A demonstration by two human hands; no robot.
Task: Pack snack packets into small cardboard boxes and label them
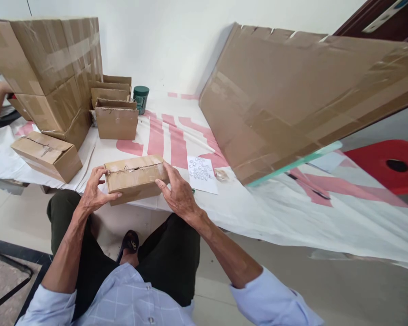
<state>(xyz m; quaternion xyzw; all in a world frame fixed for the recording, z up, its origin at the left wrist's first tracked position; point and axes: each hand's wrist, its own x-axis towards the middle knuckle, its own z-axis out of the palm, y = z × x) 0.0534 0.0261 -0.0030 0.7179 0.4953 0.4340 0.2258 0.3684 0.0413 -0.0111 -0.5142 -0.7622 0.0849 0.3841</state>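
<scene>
Box (136, 178) pinched between left hand (97, 194) and right hand (181, 194) could drop past the bench (229, 203) edge beside the grip if either slackens.

My feed comes through bright and evenly lit, with a soft grey shadow on the wall (156, 50) beside the panel (292, 99). Tape (80, 52) shines faintly. I get the held box (136, 176) fairly sharp; toward the edges everything stretches, and the cloth (292, 231) at lower right smears.
</scene>
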